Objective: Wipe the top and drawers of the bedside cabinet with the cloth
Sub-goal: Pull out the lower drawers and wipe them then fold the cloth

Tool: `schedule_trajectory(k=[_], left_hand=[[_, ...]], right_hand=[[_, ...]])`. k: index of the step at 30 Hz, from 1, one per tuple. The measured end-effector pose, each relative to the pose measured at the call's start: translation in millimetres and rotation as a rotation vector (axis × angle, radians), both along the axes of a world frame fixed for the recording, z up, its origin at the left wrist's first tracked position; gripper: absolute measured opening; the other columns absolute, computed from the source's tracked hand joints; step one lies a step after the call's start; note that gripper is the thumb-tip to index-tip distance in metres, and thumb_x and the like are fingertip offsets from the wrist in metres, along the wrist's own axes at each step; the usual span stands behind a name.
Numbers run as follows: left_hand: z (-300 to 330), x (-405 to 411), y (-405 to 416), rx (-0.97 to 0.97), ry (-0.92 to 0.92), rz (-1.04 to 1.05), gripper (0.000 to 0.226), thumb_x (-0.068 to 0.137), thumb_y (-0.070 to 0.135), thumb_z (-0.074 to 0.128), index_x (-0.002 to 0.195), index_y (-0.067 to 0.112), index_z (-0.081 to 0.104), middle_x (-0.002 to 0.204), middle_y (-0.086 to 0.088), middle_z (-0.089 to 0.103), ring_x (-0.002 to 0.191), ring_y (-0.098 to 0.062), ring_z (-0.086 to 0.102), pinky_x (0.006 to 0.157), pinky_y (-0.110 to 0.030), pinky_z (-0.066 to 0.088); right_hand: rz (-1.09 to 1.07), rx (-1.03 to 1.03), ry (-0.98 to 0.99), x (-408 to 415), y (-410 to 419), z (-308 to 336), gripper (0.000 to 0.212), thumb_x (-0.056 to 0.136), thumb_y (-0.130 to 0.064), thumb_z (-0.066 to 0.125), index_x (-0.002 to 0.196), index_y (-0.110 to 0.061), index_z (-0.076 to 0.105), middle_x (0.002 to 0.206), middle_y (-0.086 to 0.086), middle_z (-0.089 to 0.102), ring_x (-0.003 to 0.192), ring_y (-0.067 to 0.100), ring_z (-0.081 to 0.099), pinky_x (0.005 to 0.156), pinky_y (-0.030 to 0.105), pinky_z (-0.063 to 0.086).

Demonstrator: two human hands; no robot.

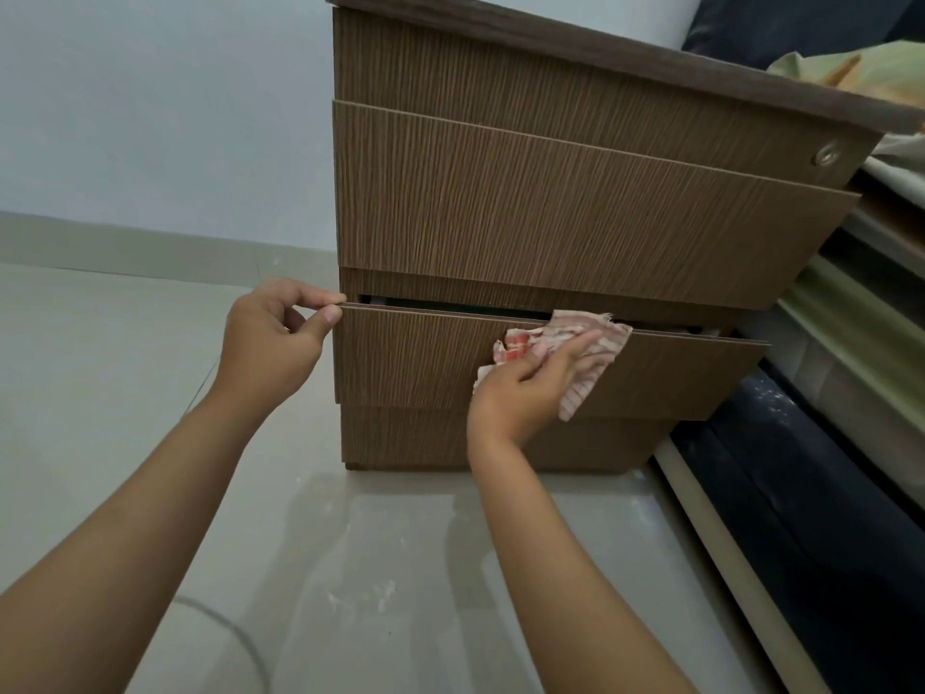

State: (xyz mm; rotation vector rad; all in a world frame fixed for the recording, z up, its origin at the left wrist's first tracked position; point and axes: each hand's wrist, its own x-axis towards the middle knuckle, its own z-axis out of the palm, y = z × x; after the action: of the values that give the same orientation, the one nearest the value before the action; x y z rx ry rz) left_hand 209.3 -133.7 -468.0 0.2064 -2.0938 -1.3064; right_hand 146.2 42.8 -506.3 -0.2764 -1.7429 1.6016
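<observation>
A brown wood-grain bedside cabinet (pixel 550 192) stands on a pale tiled floor (pixel 125 393) against a light wall, with bedding stacked just beside it on the right; its bottom drawer (pixel 410 363) is pulled slightly out, a dark gap showing along its top edge. The left hand (pixel 273 343) pinches the drawer front's upper left corner between thumb and curled fingers. The right hand (pixel 530 380) presses a red-and-white striped cloth (pixel 585 373) flat against the drawer front, thumb and fingers closed over its folds.
</observation>
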Motion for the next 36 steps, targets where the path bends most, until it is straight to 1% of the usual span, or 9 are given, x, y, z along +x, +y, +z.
schedule_trajectory(k=[4, 8, 12, 15, 18, 23, 27, 32, 36], left_hand=[[1, -1, 1, -0.009, 0.000, -0.010, 0.012, 0.086, 0.013, 0.064, 0.086, 0.025, 0.066, 0.087, -0.015, 0.068, 0.061, -0.022, 0.047, 0.061, -0.032, 0.043], [2, -1, -2, -0.012, -0.011, -0.008, 0.014, 0.086, 0.015, 0.065, 0.085, 0.028, 0.066, 0.083, -0.021, 0.067, 0.060, -0.022, 0.046, 0.059, -0.031, 0.042], [1, 0, -3, -0.011, -0.010, -0.006, 0.017, 0.086, 0.016, 0.064, 0.083, 0.032, 0.065, 0.080, -0.023, 0.065, 0.059, -0.021, 0.046, 0.058, -0.028, 0.041], [0, -1, -2, -0.008, -0.010, -0.005, 0.015, 0.086, 0.015, 0.064, 0.084, 0.030, 0.066, 0.082, -0.026, 0.065, 0.060, -0.023, 0.046, 0.059, -0.030, 0.041], [-1, -1, -1, -0.007, -0.002, -0.003, 0.016, 0.086, 0.015, 0.065, 0.083, 0.031, 0.065, 0.081, -0.027, 0.065, 0.059, -0.025, 0.045, 0.059, -0.031, 0.041], [-1, -3, -1, 0.001, -0.001, -0.010, 0.013, 0.086, 0.013, 0.065, 0.084, 0.027, 0.066, 0.081, -0.020, 0.068, 0.058, -0.024, 0.045, 0.057, -0.028, 0.039], [0, -2, -2, 0.009, -0.012, -0.025, 0.012, 0.086, 0.012, 0.065, 0.084, 0.024, 0.066, 0.083, -0.011, 0.070, 0.059, -0.024, 0.045, 0.053, -0.024, 0.040], [4, 0, -6, 0.015, -0.027, -0.078, 0.017, 0.085, 0.014, 0.066, 0.081, 0.030, 0.066, 0.085, -0.019, 0.069, 0.061, -0.026, 0.046, 0.061, -0.031, 0.043], [6, -1, -5, 0.042, -0.022, -0.096, 0.020, 0.085, 0.011, 0.066, 0.079, 0.031, 0.065, 0.086, -0.020, 0.069, 0.063, -0.027, 0.046, 0.063, -0.033, 0.043]], right_hand=[[-0.042, -0.017, -0.056, 3, -3, -17, 0.055, 0.100, -0.013, 0.034, 0.149, -0.012, 0.009, 0.157, 0.012, -0.004, 0.144, 0.017, -0.004, 0.111, 0.017, 0.012], [-0.031, -0.149, -0.164, 10, -3, -29, 0.053, 0.101, -0.011, 0.034, 0.149, -0.012, 0.011, 0.157, 0.013, 0.001, 0.145, 0.020, 0.001, 0.091, -0.010, 0.001], [0.036, -0.170, -0.085, 24, -12, -11, 0.052, 0.100, -0.008, 0.036, 0.148, -0.014, 0.017, 0.157, 0.006, 0.006, 0.138, 0.004, 0.004, 0.087, -0.013, 0.008], [0.109, -0.047, 0.069, 34, -36, 7, 0.052, 0.099, -0.011, 0.038, 0.148, -0.016, 0.018, 0.153, -0.009, 0.004, 0.139, 0.004, 0.005, 0.105, 0.002, 0.019], [0.197, 0.036, 0.153, 36, -63, 13, 0.053, 0.100, -0.012, 0.037, 0.148, -0.016, 0.014, 0.153, -0.008, -0.004, 0.144, 0.012, -0.005, 0.117, 0.027, 0.011], [0.180, 0.074, 0.136, 29, -83, -7, 0.055, 0.099, -0.016, 0.036, 0.147, -0.014, 0.010, 0.155, 0.002, -0.010, 0.145, 0.023, -0.010, 0.114, 0.057, 0.013], [0.153, 0.042, 0.113, 28, -86, -19, 0.057, 0.099, -0.017, 0.035, 0.148, -0.015, 0.004, 0.155, 0.002, -0.013, 0.145, 0.023, -0.010, 0.114, 0.055, 0.017], [0.081, -0.134, -0.064, 31, -84, -35, 0.060, 0.099, -0.016, 0.037, 0.147, -0.019, 0.001, 0.151, -0.005, -0.015, 0.144, 0.017, -0.007, 0.109, 0.049, 0.032], [0.125, -0.191, -0.120, 38, -86, -26, 0.061, 0.100, -0.015, 0.038, 0.149, -0.020, 0.002, 0.155, -0.003, -0.014, 0.144, 0.012, -0.009, 0.115, 0.038, 0.026]])
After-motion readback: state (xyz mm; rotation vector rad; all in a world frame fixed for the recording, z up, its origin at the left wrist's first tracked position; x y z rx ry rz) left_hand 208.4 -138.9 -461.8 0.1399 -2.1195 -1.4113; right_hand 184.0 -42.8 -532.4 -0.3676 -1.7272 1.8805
